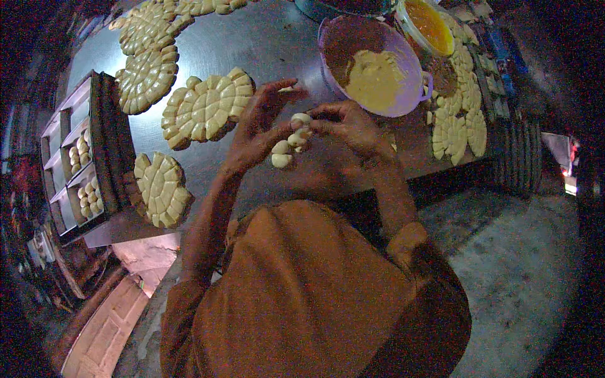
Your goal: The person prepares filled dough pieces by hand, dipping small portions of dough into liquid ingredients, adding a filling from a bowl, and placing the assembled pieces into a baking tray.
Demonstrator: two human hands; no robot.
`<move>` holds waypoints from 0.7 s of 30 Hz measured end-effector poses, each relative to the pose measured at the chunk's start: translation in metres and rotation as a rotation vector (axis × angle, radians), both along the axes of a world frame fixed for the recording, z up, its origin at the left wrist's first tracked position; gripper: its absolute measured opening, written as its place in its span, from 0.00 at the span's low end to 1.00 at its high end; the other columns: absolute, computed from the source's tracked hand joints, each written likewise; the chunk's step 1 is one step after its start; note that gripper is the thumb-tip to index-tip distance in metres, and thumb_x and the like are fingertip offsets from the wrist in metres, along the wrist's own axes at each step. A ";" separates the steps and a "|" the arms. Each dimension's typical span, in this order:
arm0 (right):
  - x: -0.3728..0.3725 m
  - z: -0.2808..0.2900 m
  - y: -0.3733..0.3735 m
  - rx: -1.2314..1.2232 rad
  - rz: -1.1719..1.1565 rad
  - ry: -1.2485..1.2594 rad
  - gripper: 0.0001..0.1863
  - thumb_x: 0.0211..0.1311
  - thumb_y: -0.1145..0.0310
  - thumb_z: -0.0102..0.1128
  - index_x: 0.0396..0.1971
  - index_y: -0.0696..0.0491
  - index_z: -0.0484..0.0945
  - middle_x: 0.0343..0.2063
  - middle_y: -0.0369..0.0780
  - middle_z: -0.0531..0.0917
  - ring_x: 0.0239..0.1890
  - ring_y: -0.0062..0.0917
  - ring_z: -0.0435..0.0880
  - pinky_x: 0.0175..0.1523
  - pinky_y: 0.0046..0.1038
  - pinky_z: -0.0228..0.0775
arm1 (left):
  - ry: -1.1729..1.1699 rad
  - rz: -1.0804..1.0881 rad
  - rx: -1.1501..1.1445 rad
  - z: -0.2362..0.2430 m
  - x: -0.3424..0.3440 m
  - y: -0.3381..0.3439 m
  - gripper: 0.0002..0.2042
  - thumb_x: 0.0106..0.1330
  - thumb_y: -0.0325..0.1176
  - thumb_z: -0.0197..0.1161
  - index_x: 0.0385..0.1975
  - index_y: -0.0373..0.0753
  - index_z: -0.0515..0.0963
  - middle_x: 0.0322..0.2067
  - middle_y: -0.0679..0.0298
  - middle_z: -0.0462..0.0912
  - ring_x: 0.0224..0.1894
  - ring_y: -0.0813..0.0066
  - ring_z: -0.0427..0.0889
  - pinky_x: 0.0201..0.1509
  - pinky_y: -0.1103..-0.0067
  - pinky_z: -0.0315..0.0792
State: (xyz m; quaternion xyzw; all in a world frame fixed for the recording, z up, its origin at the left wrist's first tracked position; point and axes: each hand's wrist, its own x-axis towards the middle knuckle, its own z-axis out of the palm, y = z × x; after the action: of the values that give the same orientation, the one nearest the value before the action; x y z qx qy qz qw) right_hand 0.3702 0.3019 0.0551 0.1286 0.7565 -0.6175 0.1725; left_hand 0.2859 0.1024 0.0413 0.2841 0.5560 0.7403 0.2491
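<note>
A small pale dough ball (301, 118) sits between my hands above the middle of the table. My right hand (356, 129) pinches it with thumb and fingertips. My left hand (261, 120) is open, fingers apart, its thumb close to the ball; I cannot tell whether it touches. Just below, a short row of dough balls (282, 155) rests on the table, partly hidden by my hands. Left of my left hand lies a flat dough piece cut into segments (211, 106).
A purple basin (403, 104) holding a pale yellow mass stands at the far right, beside a tub of orange liquid (432, 28). More segmented dough (148, 79) lies far left, near a divided tray (63, 160) with dough balls. Further dough pieces (450, 135) cover the right side.
</note>
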 end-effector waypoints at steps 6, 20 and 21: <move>0.022 -0.025 0.026 0.352 -0.007 0.110 0.13 0.61 0.69 0.64 0.44 0.57 0.83 0.39 0.37 0.85 0.44 0.21 0.81 0.50 0.27 0.74 | 0.954 -0.078 -0.705 -0.121 -0.013 0.009 0.15 0.56 0.30 0.66 0.44 0.38 0.79 0.46 0.56 0.80 0.50 0.57 0.77 0.55 0.67 0.70; 0.112 -0.156 -0.035 1.008 0.082 0.599 0.11 0.58 0.74 0.60 0.41 0.56 0.82 0.42 0.47 0.83 0.52 0.38 0.79 0.59 0.41 0.69 | 0.882 -0.354 -0.667 -0.120 0.003 0.032 0.12 0.60 0.32 0.62 0.43 0.39 0.78 0.38 0.56 0.83 0.42 0.59 0.82 0.48 0.67 0.76; 0.113 -0.157 -0.041 1.012 0.054 0.609 0.12 0.57 0.75 0.60 0.42 0.56 0.82 0.42 0.47 0.83 0.51 0.38 0.80 0.58 0.41 0.70 | 0.812 -0.325 -0.572 -0.124 -0.002 0.029 0.12 0.59 0.31 0.63 0.43 0.38 0.77 0.37 0.57 0.83 0.41 0.60 0.82 0.46 0.68 0.76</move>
State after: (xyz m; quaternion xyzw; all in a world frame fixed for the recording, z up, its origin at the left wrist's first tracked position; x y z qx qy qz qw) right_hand 0.4829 0.2604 -0.1015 -0.0076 0.9755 -0.1846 -0.1197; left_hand 0.2839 0.1317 -0.0832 0.5515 0.7367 0.3406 0.1927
